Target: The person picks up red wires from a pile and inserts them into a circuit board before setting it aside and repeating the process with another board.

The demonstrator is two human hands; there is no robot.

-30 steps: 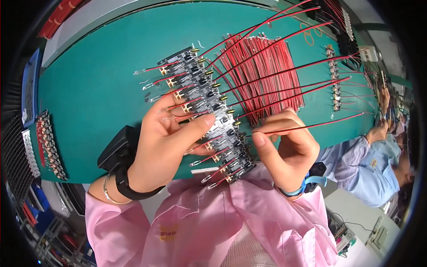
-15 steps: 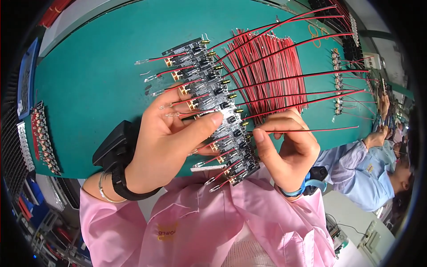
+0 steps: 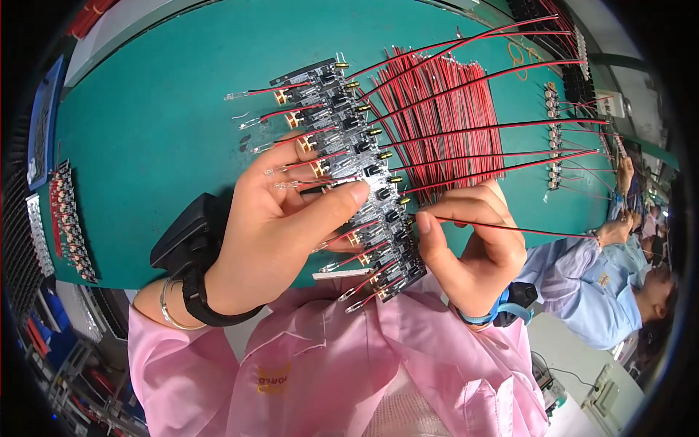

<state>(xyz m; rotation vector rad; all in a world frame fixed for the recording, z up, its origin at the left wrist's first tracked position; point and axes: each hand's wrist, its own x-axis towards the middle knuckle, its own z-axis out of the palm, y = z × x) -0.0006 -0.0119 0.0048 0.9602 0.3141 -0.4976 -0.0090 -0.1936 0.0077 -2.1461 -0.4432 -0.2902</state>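
Fingers (image 3: 359,191) of our left hand (image 3: 262,240) are grasping a long, narrow, black circuit-board strip (image 3: 371,171), the thumb pressing on its face while others are curling beneath its left edge. We are probably clamping it near mid-length to balance both ends and to leave its right edge free for the other hand. It is slanting above the smooth green counter (image 3: 175,109), its near end reaching over our pink cloth jacket (image 3: 313,357); we cannot tell whether its far end is touching the surface.

On our right hand (image 3: 477,244), thumb and forefinger are pinching one thin red-and-black insulated wire (image 3: 550,232) close to its inner end, presumably because so short a grip is giving finer control than one farther out. Its tail is trailing off to the right, clear of the strip. Our fingertips are covering the inner tip, so we cannot tell whether it is meeting the board.

Similar long red-and-black wires (image 3: 510,128) are fanning out from the strip's right edge, while short red-and-black leads with clear tips (image 3: 269,92) are sticking out on the left, some passing over our fingers. A dense, flat pile of loose red-and-black wires (image 3: 451,113) is lying just beyond our right hand, seemingly placed there for easy reach.
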